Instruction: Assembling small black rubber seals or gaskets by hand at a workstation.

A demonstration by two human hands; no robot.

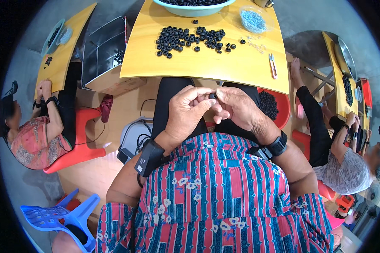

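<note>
Over my lap, just off the table's near edge, my left hand (189, 105) and my right hand (237, 105) meet fingertip to fingertip. Between them is a small black ring-shaped part (213, 96), pinched by thumb and finger on both sides. Whether anything else tiny is held there is hidden by the fingers. Ahead, a loose spread of similar black ring-shaped parts (173, 39) lies on the yellow table (156, 67). A small pair of thread snips (272, 66) rests near the table's right edge.
A light-green basin (194, 9) of black parts and a clear bowl of small bluish pieces (253, 21) stand at the back. Below right sits a red basin (284, 110) with black parts; an open box (103, 57) stands left. Co-workers sit at tables on both sides.
</note>
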